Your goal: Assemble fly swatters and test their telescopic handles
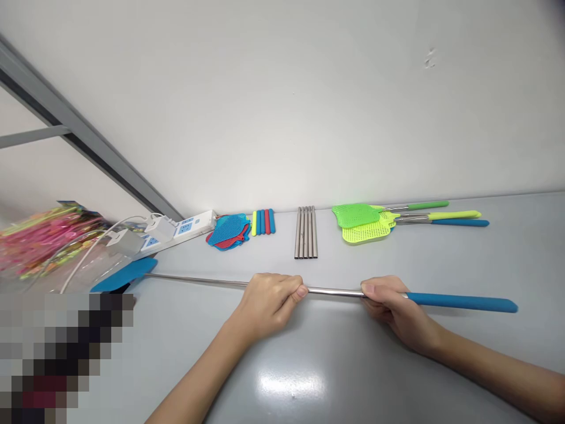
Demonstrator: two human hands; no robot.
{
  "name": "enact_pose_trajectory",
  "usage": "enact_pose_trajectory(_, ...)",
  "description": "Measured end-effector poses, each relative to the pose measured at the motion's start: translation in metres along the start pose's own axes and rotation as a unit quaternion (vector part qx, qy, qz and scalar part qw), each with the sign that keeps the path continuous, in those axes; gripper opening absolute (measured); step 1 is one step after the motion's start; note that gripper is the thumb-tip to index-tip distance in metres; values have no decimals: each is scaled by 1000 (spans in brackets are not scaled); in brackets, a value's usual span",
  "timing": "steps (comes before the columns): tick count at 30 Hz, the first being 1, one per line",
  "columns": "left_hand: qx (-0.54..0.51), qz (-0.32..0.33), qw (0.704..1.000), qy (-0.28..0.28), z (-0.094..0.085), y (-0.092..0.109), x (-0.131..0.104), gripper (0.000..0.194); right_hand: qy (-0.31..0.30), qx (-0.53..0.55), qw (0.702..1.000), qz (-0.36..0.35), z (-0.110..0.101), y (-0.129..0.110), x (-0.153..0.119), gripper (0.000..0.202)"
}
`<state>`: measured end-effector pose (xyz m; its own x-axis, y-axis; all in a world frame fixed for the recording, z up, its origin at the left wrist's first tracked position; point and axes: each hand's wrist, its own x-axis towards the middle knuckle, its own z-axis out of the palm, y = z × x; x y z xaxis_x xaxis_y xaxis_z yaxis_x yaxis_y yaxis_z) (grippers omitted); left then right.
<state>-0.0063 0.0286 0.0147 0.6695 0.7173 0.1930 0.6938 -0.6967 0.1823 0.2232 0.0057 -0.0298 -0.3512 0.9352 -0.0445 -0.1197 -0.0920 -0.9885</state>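
Clock directions are read from the left hand [271, 300], with 12 o'clock toward the pale wall [309, 118]. A glossy grey table [353, 365] meets the wall. On it lie coloured sleeves [263, 222] at 12, metal tubes [306, 235] at 1, green and yellow swatters [356, 215] at 2, loose swatter heads [229, 231] at 11 and a white power strip [200, 222] at 10. The blue fly swatter [198, 280] spans the near side of this row, its long axis nearly level: head just past 9, blue handle toward 3. Left hand: clamped around the mid-shaft, back upward, forearm from between 7 and 8. Right hand [392, 306]: closed where shaft meets handle, thumb along the top, forearm from 4.
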Motion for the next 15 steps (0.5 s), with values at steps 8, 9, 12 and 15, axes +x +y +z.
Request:
enact_pose_trajectory(8,0,-4,1000,-4,-1,-1,-1,34,-6,29,1000,-4,-1,1,0,38)
enact_pose_trajectory(9,0,-3,1000,-3,-1,-2,-1,34,-7,26,1000,-5,-1,0,0,38)
enact_pose_trajectory(12,1,-2,1000,-4,-2,-2,-1,34,-1,21,1000,-10,-1,1,0,39)
enact_pose_trajectory(15,5,-1,1000,-8,-2,-3,-1,35,8,27,1000,-11,-2,2,0,38)
